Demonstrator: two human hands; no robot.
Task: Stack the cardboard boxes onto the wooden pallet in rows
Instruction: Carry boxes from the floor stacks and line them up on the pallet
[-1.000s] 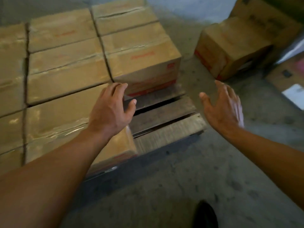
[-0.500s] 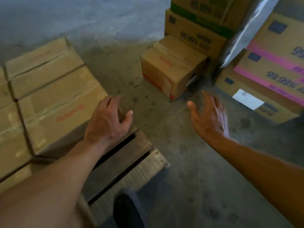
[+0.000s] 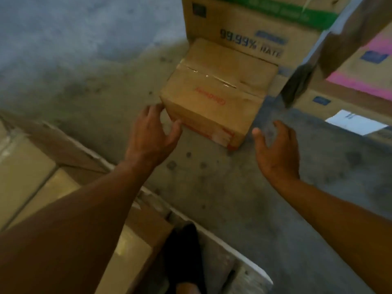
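- Cardboard box (image 3: pixel 216 96) with red print sits on the concrete floor (image 3: pixel 212 187), its far side against a larger carton (image 3: pixel 244 32) printed "99.99%".
- Left hand (image 3: pixel 151 132) — fingers spread, holding nothing — is at the box's near left corner; contact is too blurred to tell.
- Right hand (image 3: pixel 275 149) is spread and empty, just beside the box's near right corner, apart from it.
- Wooden pallet (image 3: pixel 252 276) lies at the bottom, with stacked boxes (image 3: pixel 23 166) on it at the left.

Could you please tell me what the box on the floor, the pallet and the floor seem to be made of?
Box: matt brown cardboard, creased, with a taped seam. Pallet: probably bare wood, pale rough slats with gaps. Floor: likely concrete, dull grey and stained.
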